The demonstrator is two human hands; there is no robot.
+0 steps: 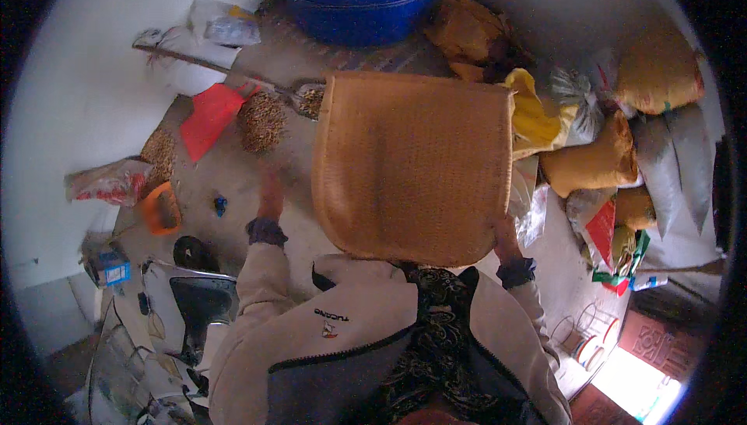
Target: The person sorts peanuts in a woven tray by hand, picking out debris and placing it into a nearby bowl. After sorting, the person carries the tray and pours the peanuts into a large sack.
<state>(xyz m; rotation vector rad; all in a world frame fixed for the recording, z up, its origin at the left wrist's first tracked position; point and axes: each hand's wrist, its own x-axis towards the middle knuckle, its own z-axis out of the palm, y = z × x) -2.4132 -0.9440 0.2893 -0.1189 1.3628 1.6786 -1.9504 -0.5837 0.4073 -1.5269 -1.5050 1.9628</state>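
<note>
A tan woven winnowing basket [417,168] is in front of my chest, with one straight edge away from me and a rounded edge near me. My right hand [506,239] grips its rim at the near right corner. Apart from the basket, my left hand [271,189] reaches over the floor on the left. It is blurred, so its fingers are unclear. Beyond that hand lies a heap of grain or nuts [262,124]. A long-handled shovel [280,88] rests beside the heap, with more of the same in its blade, partly hidden by the basket.
A red sheet or pan [211,120] lies left of the heap. Nearer are an orange handle-shaped object [161,209] and a small blue object [219,206]. A blue barrel [362,5] stands at the back. Filled sacks [589,159] and a yellow bag [534,119] crowd the right.
</note>
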